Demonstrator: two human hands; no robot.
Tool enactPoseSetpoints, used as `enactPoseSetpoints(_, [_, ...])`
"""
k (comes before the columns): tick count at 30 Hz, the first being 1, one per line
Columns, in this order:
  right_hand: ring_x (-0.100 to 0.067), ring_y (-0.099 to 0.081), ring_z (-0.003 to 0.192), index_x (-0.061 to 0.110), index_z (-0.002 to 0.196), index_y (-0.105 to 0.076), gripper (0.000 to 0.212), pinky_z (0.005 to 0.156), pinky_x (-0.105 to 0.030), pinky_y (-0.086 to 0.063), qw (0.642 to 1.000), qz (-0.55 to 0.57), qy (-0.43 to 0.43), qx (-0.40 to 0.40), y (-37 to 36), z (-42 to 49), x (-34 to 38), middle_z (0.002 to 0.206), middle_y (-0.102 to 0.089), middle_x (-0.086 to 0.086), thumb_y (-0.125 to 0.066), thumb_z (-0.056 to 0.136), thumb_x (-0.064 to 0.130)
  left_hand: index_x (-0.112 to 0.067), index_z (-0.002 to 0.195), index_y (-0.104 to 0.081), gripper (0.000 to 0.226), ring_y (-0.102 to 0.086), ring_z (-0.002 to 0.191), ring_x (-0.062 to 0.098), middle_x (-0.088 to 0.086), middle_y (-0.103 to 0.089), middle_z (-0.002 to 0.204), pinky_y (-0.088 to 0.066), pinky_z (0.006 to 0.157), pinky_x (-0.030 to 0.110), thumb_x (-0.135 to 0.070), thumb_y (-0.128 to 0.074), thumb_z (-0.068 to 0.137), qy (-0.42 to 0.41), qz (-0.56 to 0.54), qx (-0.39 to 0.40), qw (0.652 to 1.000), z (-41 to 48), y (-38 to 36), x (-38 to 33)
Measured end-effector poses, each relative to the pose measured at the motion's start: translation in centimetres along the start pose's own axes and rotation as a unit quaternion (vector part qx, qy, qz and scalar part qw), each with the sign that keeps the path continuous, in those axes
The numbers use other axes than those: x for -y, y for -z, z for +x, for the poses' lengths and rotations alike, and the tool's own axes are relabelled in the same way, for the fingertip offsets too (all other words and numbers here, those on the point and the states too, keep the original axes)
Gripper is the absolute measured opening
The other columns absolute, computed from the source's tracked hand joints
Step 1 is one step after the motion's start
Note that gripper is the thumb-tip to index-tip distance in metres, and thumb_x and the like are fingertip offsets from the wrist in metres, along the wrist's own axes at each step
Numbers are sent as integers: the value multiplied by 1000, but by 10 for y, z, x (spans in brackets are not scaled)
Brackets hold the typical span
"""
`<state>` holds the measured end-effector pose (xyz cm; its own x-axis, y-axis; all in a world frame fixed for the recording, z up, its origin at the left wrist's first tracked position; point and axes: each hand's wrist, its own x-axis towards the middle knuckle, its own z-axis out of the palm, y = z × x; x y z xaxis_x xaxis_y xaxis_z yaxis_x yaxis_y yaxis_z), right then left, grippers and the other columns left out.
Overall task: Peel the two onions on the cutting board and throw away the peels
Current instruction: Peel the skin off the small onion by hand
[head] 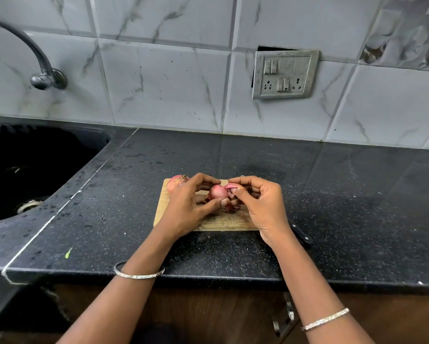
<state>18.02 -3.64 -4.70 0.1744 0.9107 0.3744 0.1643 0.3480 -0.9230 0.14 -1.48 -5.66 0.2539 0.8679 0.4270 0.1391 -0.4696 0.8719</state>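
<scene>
Gripped a partly peeled onion (218, 192) in the left hand (188, 207) just above the cutting board (223, 223) on the tabletop (134, 194); pinched a flap of peel (232, 186) with the right hand (263, 207). Seen at the board's far-left corner: second onion (177, 182), skin on.

The first onion (217, 191), glossy reddish-pink, is held just above the middle of the wooden cutting board (223, 223), a pink flap of skin (231, 186) lifted at its right. Dark loose peels (232, 207) lie beneath it. The second onion (177, 183), unpeeled, sits at the board's far left corner.
</scene>
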Motion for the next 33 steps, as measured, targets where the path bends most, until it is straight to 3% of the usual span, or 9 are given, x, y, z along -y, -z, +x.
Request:
enactPoseSetpoints(6, [-28, -75, 77, 17, 93, -79, 14, 76, -52, -62, 998, -31, 11, -59, 4, 5, -7, 87, -78, -3, -75, 88, 5, -9, 116, -61, 42, -70, 110, 18, 6, -69, 120, -57, 88, 24, -3, -82, 80, 8, -56, 18, 998, -1, 2, 0])
enactPoseSetpoints(9, [-16, -74, 73, 17, 93, -79, 13, 75, -43, -63, 994, -75, 28, -71, 4, 4, -6, 82, -77, 3, -75, 88, 6, -8, 117, -62, 43, -71, 107, 19, 7, -68, 121, -58, 89, 27, 0, -82, 80, 7, -69, 24, 997, -1, 3, 0])
enactPoseSetpoints(12, [-1, -70, 88, 24, 103, -78, 23, 85, -31, -59, 980, -179, 59, -56, 3, 1, -3, 94, -75, 14, -72, 86, 9, -13, 117, -66, 43, -73, 102, 20, 2, -70, 118, -59, 89, 31, -1, -83, 79, 1, -56, 23, 998, 0, 3, 1])
enactPoseSetpoints(15, [-4, -64, 107, 25, 112, -75, 36, 94, -35, -54, 974, -203, 106, -3, 0, -2, 0, 109, -71, 15, -66, 78, 15, -18, 119, -69, 45, -73, 99, 22, 1, -73, 115, -61, 89, 39, -4, -85, 78, -7, -34, 21, 999, 1, 4, 4])
enactPoseSetpoints(18, [-2, -66, 103, 21, 106, -77, 25, 94, -39, -53, 976, -173, 131, 26, -1, -4, 4, 103, -73, 15, -71, 82, 23, -19, 120, -70, 48, -73, 99, 21, -1, -74, 113, -61, 87, 39, -6, -87, 77, -29, 1, 19, 999, 2, 5, 4])
enactPoseSetpoints(21, [16, -63, 94, 21, 103, -79, 19, 109, -49, -44, 979, -156, 127, 38, -1, -4, 3, 89, -72, 24, -80, 84, 21, -11, 121, -65, 52, -74, 96, 23, 4, -74, 112, -62, 83, 34, 2, -86, 74, -7, -28, 9, 1000, 2, 4, 5])
enactPoseSetpoints(23, [14, -65, 92, 22, 101, -81, 17, 116, -51, -37, 979, -144, 137, 41, -1, -2, 0, 88, -74, 23, -81, 84, 21, -7, 117, -62, 51, -75, 93, 28, 10, -74, 106, -63, 82, 35, 5, -85, 73, 10, -45, 3, 999, 2, 3, 6])
enactPoseSetpoints(28, [-1, -72, 94, 23, 95, -82, 19, 113, -54, -40, 980, -122, 154, 21, -3, 0, -3, 95, -78, 16, -79, 81, 36, -9, 112, -65, 49, -75, 87, 31, 6, -75, 101, -63, 80, 46, 1, -89, 70, -5, -12, 2, 1000, 2, 3, 7])
enactPoseSetpoints(33, [12, -67, 83, 13, 92, -82, 12, 114, -53, -41, 978, -137, 157, 5, -4, -2, -2, 84, -73, 22, -78, 81, 18, -12, 104, -67, 42, -74, 90, 20, 1, -75, 103, -64, 73, 45, -8, -91, 70, -30, 30, -7, 999, 0, 3, 5])
